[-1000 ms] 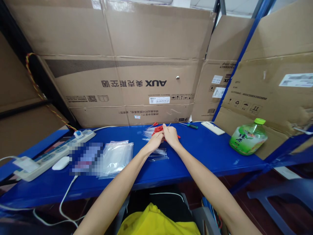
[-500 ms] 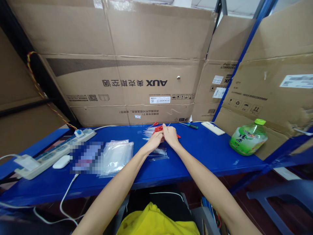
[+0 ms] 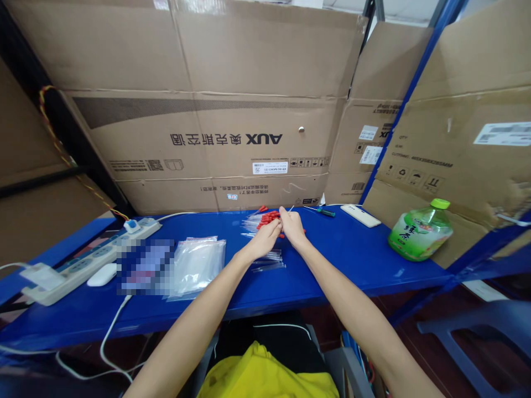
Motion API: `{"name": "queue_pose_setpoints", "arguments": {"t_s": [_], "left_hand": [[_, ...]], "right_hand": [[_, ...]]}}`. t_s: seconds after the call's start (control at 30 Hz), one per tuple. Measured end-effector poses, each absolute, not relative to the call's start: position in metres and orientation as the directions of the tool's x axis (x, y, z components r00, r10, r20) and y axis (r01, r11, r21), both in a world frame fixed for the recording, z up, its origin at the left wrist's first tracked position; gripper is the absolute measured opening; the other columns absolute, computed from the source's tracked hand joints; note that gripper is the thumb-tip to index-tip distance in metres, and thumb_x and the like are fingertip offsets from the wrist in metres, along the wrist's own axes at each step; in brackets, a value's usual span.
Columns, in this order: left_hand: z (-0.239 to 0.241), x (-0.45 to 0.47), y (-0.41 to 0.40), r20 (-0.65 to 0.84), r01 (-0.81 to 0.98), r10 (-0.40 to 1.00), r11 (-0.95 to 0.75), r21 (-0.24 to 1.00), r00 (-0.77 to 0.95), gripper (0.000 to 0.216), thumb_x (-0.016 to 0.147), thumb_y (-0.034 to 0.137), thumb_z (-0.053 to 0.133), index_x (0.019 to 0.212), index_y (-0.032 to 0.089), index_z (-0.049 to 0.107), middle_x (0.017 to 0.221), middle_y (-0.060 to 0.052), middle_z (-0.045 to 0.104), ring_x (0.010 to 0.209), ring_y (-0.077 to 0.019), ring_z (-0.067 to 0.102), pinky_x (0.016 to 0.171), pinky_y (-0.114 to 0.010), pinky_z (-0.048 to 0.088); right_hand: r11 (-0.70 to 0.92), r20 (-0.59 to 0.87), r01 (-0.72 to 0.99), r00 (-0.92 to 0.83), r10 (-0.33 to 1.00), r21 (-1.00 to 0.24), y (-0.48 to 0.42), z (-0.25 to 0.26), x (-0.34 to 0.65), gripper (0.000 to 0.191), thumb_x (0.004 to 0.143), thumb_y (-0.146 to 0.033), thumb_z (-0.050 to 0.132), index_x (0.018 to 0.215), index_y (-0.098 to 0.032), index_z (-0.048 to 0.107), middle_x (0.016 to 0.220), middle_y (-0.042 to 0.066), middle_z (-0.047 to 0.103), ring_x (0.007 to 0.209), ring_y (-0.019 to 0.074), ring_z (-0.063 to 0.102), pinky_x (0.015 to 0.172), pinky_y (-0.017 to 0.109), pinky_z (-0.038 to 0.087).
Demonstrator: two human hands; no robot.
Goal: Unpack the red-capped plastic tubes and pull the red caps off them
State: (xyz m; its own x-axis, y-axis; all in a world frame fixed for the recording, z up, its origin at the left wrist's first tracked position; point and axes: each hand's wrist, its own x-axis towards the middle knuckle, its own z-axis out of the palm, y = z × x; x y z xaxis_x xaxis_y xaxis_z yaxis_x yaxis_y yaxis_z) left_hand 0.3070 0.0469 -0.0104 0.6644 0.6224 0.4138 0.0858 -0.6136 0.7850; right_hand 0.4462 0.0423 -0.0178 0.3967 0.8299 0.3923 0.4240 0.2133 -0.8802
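Note:
My left hand (image 3: 266, 240) is closed beside a pile of red-handled pieces (image 3: 269, 217), its fingertips meeting my right hand; whatever it grips is hidden. My right hand (image 3: 292, 226) is also closed, thumb up, and a thin pale rod (image 3: 292, 208) sticks out past its fingers. The rod's other end is out of sight between the hands. Clear, slender plastic pieces (image 3: 250, 223) lie left of the red pile. Nearer to me, partly under my left wrist, are several thin transparent tubes (image 3: 271, 261).
Clear plastic bags (image 3: 201, 265) lie left of my hands, with a power strip (image 3: 99, 257) and white case (image 3: 102, 275) beyond. A green-handled screwdriver (image 3: 326, 212), white phone (image 3: 360, 215) and green bottle (image 3: 421, 232) are at right. Cardboard (image 3: 224, 121) walls the blue table (image 3: 332, 265).
My hands have drawn slightly apart, the left a little lower. More of the red pile shows, and the thin rod now points further up and right. The view has shifted slightly.

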Motion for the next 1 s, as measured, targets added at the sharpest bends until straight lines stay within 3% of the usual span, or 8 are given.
{"name": "queue_pose_setpoints", "arguments": {"t_s": [0.17,0.4,0.6,0.7,0.83,1.0], "left_hand": [[-0.008,0.310,0.050,0.483,0.143,0.602,-0.706,0.693,0.636,0.027,0.102,0.032,0.039,0.087,0.019,0.057,0.089,-0.006,0.065,0.086,-0.0197,0.058,0.086,-0.033,0.048],[-0.010,0.316,0.048,0.495,0.192,0.654,-0.693,0.694,0.572,0.027,0.102,0.028,0.041,0.083,0.018,0.057,0.086,-0.006,0.067,0.079,-0.0184,0.058,0.081,-0.029,0.045],[-0.011,0.317,0.046,0.453,0.248,0.717,-0.641,0.726,0.530,0.035,0.104,0.035,0.041,0.077,0.018,0.057,0.079,-0.002,0.065,0.075,-0.0163,0.056,0.074,-0.027,0.041],[-0.011,0.315,0.043,0.469,0.262,0.710,-0.660,0.704,0.525,0.034,0.105,0.036,0.039,0.085,0.019,0.061,0.084,-0.002,0.067,0.078,-0.0165,0.058,0.077,-0.026,0.041],[-0.010,0.309,0.039,0.493,0.337,0.687,-0.708,0.620,0.534,0.029,0.105,0.035,0.041,0.103,0.022,0.067,0.099,-0.006,0.074,0.088,-0.0207,0.066,0.081,-0.028,0.044],[-0.006,0.303,0.038,0.466,0.504,0.764,-0.645,0.574,0.446,0.034,0.106,0.037,0.039,0.108,0.023,0.069,0.099,-0.009,0.077,0.090,-0.0251,0.071,0.081,-0.031,0.047]], "right_hand": [[0.233,0.377,0.363,0.405,0.833,-0.902,0.044,-0.020,0.446,0.063,0.090,-0.073,0.039,0.050,-0.024,0.040,0.046,0.000,0.045,0.049,0.0139,0.041,0.050,0.028,0.032],[0.241,0.394,0.375,0.413,0.821,-0.895,0.044,-0.017,0.446,0.065,0.088,-0.077,0.038,0.049,-0.025,0.037,0.046,0.002,0.046,0.049,0.0145,0.043,0.050,0.029,0.030],[0.234,0.402,0.384,0.447,0.799,-0.893,0.043,-0.015,0.449,0.066,0.091,-0.076,0.036,0.049,-0.025,0.036,0.045,0.000,0.040,0.048,0.0138,0.039,0.050,0.029,0.029],[0.253,0.414,0.378,0.441,0.797,-0.890,0.042,-0.015,0.451,0.064,0.093,-0.074,0.036,0.051,-0.025,0.034,0.046,-0.002,0.037,0.050,0.0136,0.037,0.053,0.030,0.029],[0.352,0.484,0.371,0.366,0.795,-0.859,0.038,-0.012,0.449,0.057,0.095,-0.071,0.038,0.062,-0.024,0.040,0.055,-0.003,0.042,0.056,0.0142,0.040,0.057,0.028,0.033],[0.483,0.541,0.299,0.156,0.826,-0.823,0.032,-0.008,0.442,0.043,0.095,-0.065,0.048,0.090,-0.023,0.056,0.075,-0.002,0.057,0.071,0.0156,0.053,0.066,0.025,0.043]]}}
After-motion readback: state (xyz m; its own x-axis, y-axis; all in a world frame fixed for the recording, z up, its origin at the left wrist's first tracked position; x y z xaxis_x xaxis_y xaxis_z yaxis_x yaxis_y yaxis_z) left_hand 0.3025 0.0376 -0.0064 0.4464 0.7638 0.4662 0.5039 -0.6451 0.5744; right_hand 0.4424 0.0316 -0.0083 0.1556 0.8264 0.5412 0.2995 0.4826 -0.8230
